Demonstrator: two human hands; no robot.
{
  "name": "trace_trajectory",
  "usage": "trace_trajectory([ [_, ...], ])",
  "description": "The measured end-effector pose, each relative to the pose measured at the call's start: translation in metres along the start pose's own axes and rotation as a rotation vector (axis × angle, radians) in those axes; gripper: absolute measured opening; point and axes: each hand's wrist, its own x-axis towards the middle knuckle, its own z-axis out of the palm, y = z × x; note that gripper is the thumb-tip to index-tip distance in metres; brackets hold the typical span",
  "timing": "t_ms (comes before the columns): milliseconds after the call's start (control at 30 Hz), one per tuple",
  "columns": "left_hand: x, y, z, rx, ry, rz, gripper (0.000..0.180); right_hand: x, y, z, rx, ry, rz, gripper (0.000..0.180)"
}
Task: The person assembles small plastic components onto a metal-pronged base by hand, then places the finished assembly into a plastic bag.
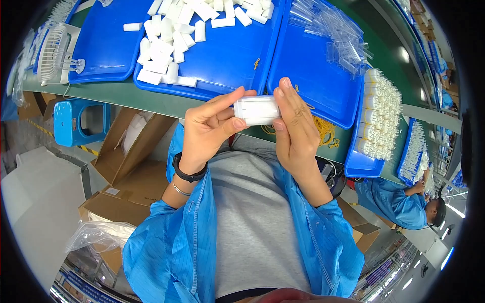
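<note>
Between my two hands, just past the table's near edge, is a clear plastic sleeve or case (258,110) with white blocks inside. My left hand (208,120) grips its left end between thumb and fingers. At the right end, my right hand (298,123) presses with long, straight fingers on the far side and its thumb on the near side. Beyond my hands a blue tray (227,65) bears many loose white blocks (166,43). Another blue tray (303,83) on the right holds a heap of clear plastic sleeves (336,38).
Yellow rubber bands (326,132) lie by the table's near edge. Farther right stand rows of white parts (379,113) with metal wires. A small white fan (53,54) is at far left, above a blue stool (81,121). Cardboard boxes (126,146) sit below; a co-worker (396,199) works at right.
</note>
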Motion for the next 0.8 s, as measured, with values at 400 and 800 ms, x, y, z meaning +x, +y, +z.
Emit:
trace_trajectory([
  [400, 0.001, -0.014, -0.006, -0.31, -0.069, -0.104, 0.042, -0.003, 0.01, -0.007, 1.092, 0.007, 0.496, 0.023],
  [800, -0.006, -0.02, -0.015, -0.356, -0.068, -0.226, 0.036, -0.005, 0.014, -0.004, 1.459, -0.09, 0.563, 0.016],
])
